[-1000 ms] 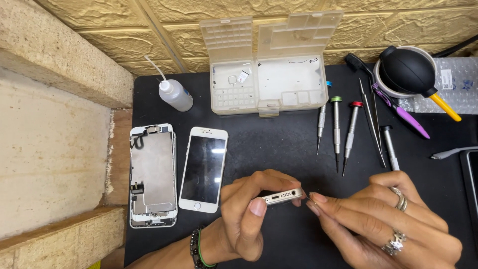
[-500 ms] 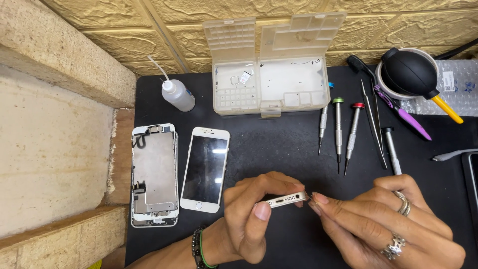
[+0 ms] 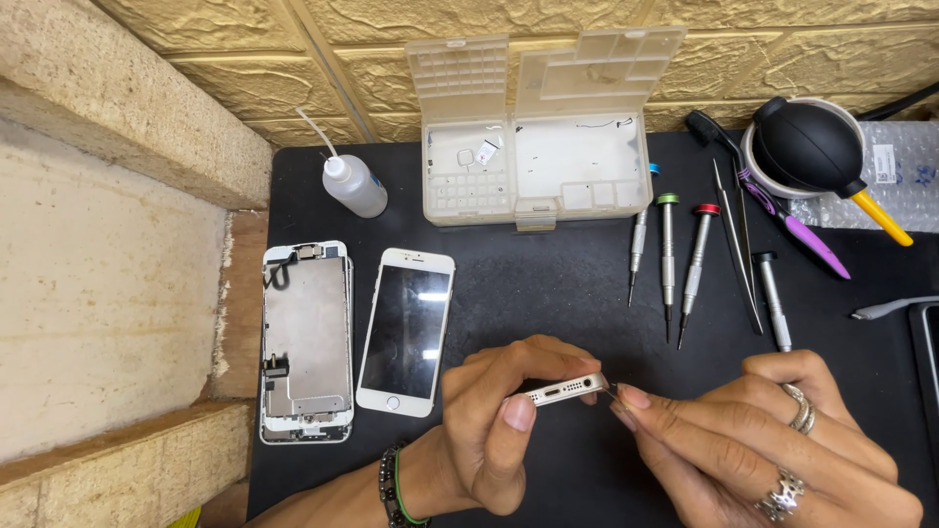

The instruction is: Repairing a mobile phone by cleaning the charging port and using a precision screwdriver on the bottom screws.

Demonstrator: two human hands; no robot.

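Two hands: the left hand (image 3: 499, 440) is clamped on a slim silver-edged phone body (image 3: 565, 391), held on edge with its port end facing up; the right hand (image 3: 753, 440) has its fingertips (image 3: 631, 399) pinched together at the phone's right end, on something too small to tell.
Phone place: near centre, held just above the black bench mat (image 3: 548, 293).
Container: a translucent plastic parts box (image 3: 538, 176) stands open at the far centre, its gridded lid (image 3: 548, 68) propped against the yellow stone-pattern wall (image 3: 245, 39).
Box contents: a small white square piece (image 3: 486, 152) in the left compartment, with a few tiny dark bits in the right one.
Change: both hands and the phone sit slightly nearer than half a second ago; everything else lies as before.
Left of the hands: a white-fronted phone (image 3: 406, 332) lies flat, beside an opened screen assembly with a metal back plate (image 3: 305, 342).
Far left: a small clear squeeze bottle with a thin nozzle (image 3: 352, 184).
Right side: three screwdrivers (image 3: 668, 264), thin tweezers (image 3: 738, 244), a black rubber air blower (image 3: 807, 147) and a purple pry tool (image 3: 812, 240).
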